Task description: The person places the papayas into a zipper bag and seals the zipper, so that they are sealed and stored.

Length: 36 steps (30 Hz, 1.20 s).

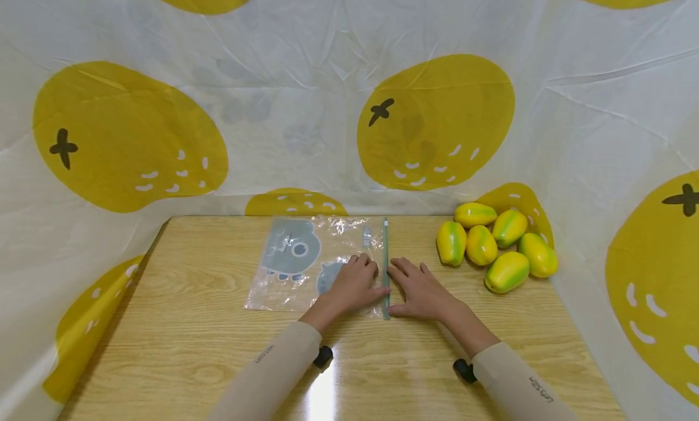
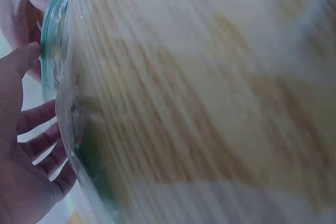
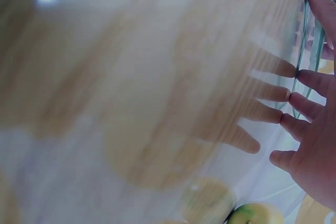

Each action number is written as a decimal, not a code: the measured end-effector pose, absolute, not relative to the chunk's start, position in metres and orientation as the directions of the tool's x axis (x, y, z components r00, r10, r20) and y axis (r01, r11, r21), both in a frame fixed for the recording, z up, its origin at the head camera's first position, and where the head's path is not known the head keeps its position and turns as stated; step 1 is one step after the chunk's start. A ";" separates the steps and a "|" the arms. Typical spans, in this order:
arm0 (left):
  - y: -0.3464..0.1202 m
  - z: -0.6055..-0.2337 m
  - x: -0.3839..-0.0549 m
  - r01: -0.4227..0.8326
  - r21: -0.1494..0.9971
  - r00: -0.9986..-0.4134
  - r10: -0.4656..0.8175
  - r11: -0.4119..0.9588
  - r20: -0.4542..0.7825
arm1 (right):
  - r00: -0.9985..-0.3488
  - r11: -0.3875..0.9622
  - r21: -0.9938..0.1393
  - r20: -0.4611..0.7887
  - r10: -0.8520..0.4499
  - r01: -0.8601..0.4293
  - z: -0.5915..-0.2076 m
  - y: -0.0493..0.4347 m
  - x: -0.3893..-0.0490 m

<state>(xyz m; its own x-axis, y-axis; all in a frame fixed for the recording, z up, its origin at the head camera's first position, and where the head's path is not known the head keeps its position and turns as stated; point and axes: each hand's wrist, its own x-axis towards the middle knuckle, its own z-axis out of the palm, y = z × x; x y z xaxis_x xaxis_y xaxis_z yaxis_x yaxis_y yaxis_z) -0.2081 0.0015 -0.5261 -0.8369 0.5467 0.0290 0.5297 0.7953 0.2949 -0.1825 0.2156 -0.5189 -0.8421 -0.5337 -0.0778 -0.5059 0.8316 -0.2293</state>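
A clear plastic zip bag (image 1: 338, 239) printed with grey-blue cartoon animals lies flat on the table, its green zip strip (image 1: 386, 257) on the right side. My left hand (image 1: 355, 284) rests on the bag with relaxed fingers, and its thumb touches the strip. In the left wrist view, the left thumb (image 2: 29, 53) lies against the green strip, with the other fingers spread along the bag. Just right of the strip, my right hand (image 1: 420, 290) touches the table with spread fingers. Its thumb (image 3: 321, 9) is against the strip in the right wrist view.
Several yellow-and-green papaya-like fruits (image 1: 505, 272) are grouped at the table's back right. The wooden table (image 1: 202, 348) is enclosed at the back and sides by a white curtain (image 1: 295, 124) with large yellow fruit prints.
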 end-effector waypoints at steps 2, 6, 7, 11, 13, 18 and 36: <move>0.003 -0.528 -0.209 0.526 0.288 -0.841 0.540 0.800 0.036 | -0.843 0.834 -0.231 -0.089 -0.531 -0.501 -0.519 0.215 -0.183; 0.005 -0.531 -0.211 0.520 0.290 -0.846 0.531 0.804 0.044 | -0.843 0.834 -0.237 -0.095 -0.530 -0.498 -0.518 0.215 -0.183; 0.006 -0.531 -0.211 0.517 0.295 -0.848 0.528 0.804 0.046 | -0.844 0.835 -0.237 -0.094 -0.529 -0.497 -0.518 0.215 -0.183; 0.007 -0.530 -0.212 0.503 0.309 -0.856 0.516 0.807 0.045 | -0.846 0.837 -0.228 -0.087 -0.526 -0.497 -0.517 0.216 -0.183; 0.008 -0.529 -0.213 0.494 0.313 -0.861 0.507 0.811 0.045 | -0.848 0.840 -0.224 -0.088 -0.523 -0.494 -0.518 0.216 -0.183; 0.011 -0.530 -0.213 0.475 0.303 -0.871 0.490 0.826 0.033 | -0.847 0.839 -0.220 -0.088 -0.525 -0.497 -0.519 0.216 -0.184; 0.002 -0.533 -0.211 0.460 0.329 -0.879 0.474 0.824 0.043 | -0.848 0.834 -0.240 -0.070 -0.525 -0.497 -0.522 0.214 -0.184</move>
<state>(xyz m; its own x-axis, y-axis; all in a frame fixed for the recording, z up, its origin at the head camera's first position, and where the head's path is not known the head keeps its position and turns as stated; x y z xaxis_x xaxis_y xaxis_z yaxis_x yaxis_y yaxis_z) -0.2113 0.0021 -0.5326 -0.8794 0.4742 0.0426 0.4604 0.8244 0.3293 -0.1844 0.2142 -0.5221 -0.8482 -0.5251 -0.0699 -0.4965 0.8341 -0.2404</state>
